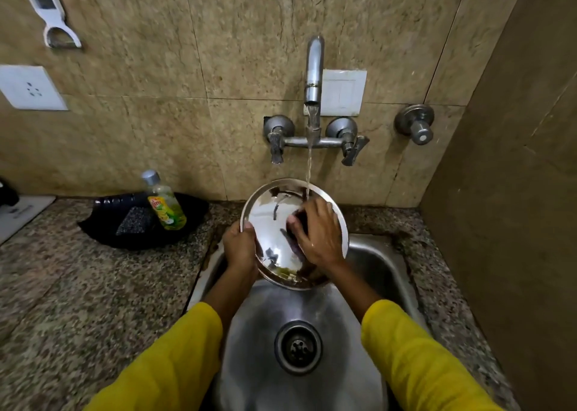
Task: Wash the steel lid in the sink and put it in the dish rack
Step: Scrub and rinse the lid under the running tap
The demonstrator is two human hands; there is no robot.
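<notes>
A round shiny steel lid (271, 223) is held tilted above the steel sink (259, 332), its inner face toward me. My left hand (240, 248) grips the lid's left rim. My right hand (318, 232) lies flat on the lid's right part, fingers curled around something dark that I cannot make out. Water runs from the wall tap (313, 73) and lands on the lid's upper edge by my right fingertips. No dish rack is in view.
A dish soap bottle (164, 204) stands in a black tray (106, 229) with a scrub pad (134, 220) on the granite counter at the left. Tap handles (351, 148) project from the wall. A side wall stands close on the right.
</notes>
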